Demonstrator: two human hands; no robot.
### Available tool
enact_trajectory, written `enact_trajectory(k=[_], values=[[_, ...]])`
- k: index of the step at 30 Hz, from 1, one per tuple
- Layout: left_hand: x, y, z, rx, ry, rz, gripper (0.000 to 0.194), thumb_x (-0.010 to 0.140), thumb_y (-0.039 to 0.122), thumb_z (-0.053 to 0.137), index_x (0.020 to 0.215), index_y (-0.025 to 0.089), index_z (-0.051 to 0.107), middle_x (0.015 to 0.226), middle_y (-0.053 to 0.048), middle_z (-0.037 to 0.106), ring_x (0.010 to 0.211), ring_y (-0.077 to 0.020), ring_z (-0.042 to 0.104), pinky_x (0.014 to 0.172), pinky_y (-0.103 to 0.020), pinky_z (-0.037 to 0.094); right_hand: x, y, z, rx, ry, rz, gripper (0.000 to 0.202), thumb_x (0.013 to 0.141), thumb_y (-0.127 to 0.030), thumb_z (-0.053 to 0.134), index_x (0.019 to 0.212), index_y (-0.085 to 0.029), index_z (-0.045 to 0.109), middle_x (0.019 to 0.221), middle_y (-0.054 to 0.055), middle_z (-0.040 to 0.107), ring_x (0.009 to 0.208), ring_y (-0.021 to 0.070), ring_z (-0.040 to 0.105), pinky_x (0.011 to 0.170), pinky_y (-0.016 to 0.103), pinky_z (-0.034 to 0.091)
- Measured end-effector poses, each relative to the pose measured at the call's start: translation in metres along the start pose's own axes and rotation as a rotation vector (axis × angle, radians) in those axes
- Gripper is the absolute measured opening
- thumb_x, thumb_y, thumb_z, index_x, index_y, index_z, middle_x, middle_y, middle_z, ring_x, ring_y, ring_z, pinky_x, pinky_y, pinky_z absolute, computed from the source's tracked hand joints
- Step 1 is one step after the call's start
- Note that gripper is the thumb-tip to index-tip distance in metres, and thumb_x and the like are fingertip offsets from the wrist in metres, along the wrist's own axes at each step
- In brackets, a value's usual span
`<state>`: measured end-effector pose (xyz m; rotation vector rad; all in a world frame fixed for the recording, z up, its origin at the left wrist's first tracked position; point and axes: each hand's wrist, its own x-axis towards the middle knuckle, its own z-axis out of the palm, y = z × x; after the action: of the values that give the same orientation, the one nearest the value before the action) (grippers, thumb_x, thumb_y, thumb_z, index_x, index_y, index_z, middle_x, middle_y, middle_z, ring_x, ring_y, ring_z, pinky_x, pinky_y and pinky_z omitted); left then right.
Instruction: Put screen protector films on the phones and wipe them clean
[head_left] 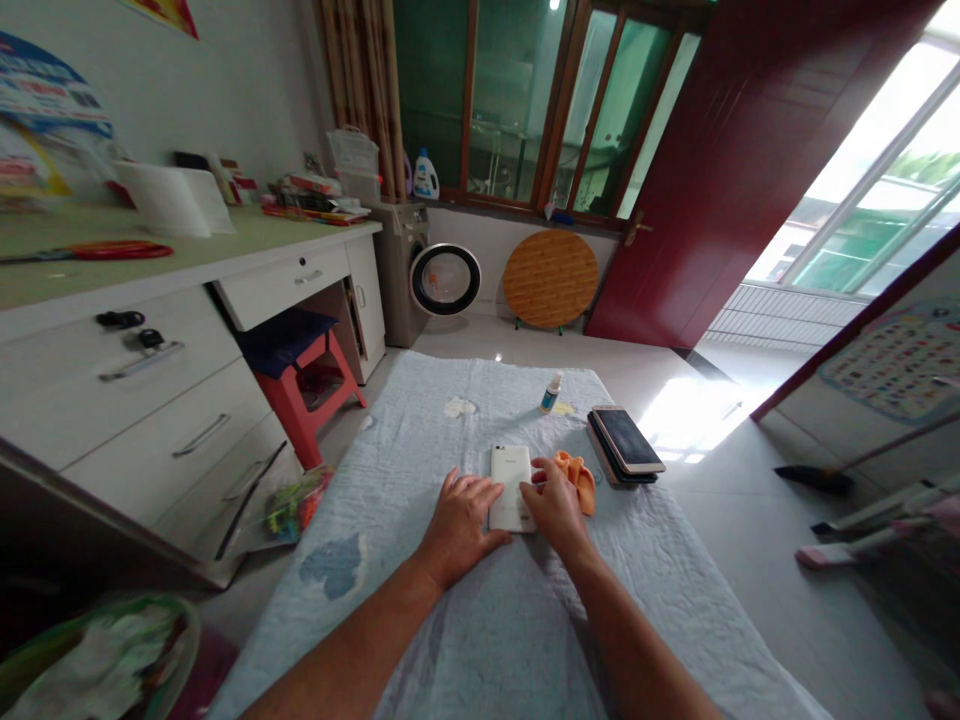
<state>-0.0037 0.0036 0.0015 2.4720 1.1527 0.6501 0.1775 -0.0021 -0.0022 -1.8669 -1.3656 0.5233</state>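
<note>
A white phone (511, 467) lies back side up on the cloth-covered table (480, 620). Along its left side rests my left hand (466, 520), fingers spread, fingertips on the phone's edge and thumb by its lower corner. My right hand (553, 502) is at the phone's right edge with bent fingers; its fingertips touch the phone, and whether they pinch anything is too small to tell. Just right of that hand is a crumpled orange cloth (582, 484), partly behind it. A small spray bottle (551, 392) stands upright farther back.
At the table's right edge sits a stack of phones or tablets (628, 440). A red stool (304, 380) and a drawer desk (165, 400) stand at the left. Behind are a washing machine (401, 270) with its door open and a round wooden board (551, 278).
</note>
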Motion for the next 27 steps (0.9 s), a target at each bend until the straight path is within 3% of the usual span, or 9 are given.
enact_trajectory(k=[4, 9, 15, 20, 27], values=[[0.000, 0.001, -0.001, 0.001, 0.013, -0.001, 0.061, 0.076, 0.058, 0.069, 0.122, 0.019, 0.060, 0.121, -0.011, 0.065, 0.114, -0.0314, 0.055, 0.110, -0.057, 0.023, 0.003, -0.002, 0.000, 0.362, 0.005, 0.118, 0.051, 0.067, -0.033, 0.063, 0.114, -0.014, 0.060, 0.086, 0.005, 0.064, 0.070, 0.0188, 0.061, 0.063, 0.029, 0.048], [-0.001, 0.002, -0.002, -0.002, 0.035, 0.020, 0.055, 0.080, 0.054, 0.065, 0.122, 0.018, 0.058, 0.117, -0.010, 0.066, 0.111, -0.0289, 0.056, 0.111, -0.056, 0.023, -0.005, -0.018, 0.001, 0.640, -0.197, 0.087, 0.036, 0.071, -0.038, 0.061, 0.096, -0.013, 0.066, 0.078, 0.004, 0.065, 0.068, 0.0171, 0.058, 0.057, 0.025, 0.044], [-0.001, 0.005, -0.004, -0.007, 0.029, 0.014, 0.049, 0.082, 0.045, 0.066, 0.123, 0.020, 0.057, 0.117, -0.010, 0.066, 0.112, -0.0284, 0.057, 0.111, -0.056, 0.023, -0.008, -0.022, 0.006, 0.588, -0.161, 0.057, 0.043, 0.075, -0.044, 0.059, 0.105, -0.013, 0.063, 0.075, 0.002, 0.062, 0.063, 0.0149, 0.054, 0.053, 0.023, 0.042], [-0.001, 0.007, -0.006, 0.011, 0.026, 0.035, 0.049, 0.082, 0.047, 0.066, 0.123, 0.021, 0.057, 0.118, -0.009, 0.066, 0.112, -0.0290, 0.057, 0.111, -0.057, 0.021, -0.007, -0.020, 0.002, 0.480, -0.160, 0.014, 0.034, 0.079, -0.044, 0.055, 0.094, -0.015, 0.065, 0.073, 0.002, 0.061, 0.064, 0.0153, 0.054, 0.052, 0.023, 0.041], [-0.002, 0.008, -0.007, 0.009, 0.047, 0.043, 0.046, 0.082, 0.048, 0.064, 0.119, 0.021, 0.059, 0.114, -0.008, 0.068, 0.109, -0.0282, 0.058, 0.111, -0.056, 0.024, -0.008, -0.022, 0.000, 0.486, -0.155, 0.018, 0.041, 0.077, -0.047, 0.058, 0.101, -0.014, 0.065, 0.077, 0.003, 0.062, 0.065, 0.0155, 0.056, 0.053, 0.024, 0.043]])
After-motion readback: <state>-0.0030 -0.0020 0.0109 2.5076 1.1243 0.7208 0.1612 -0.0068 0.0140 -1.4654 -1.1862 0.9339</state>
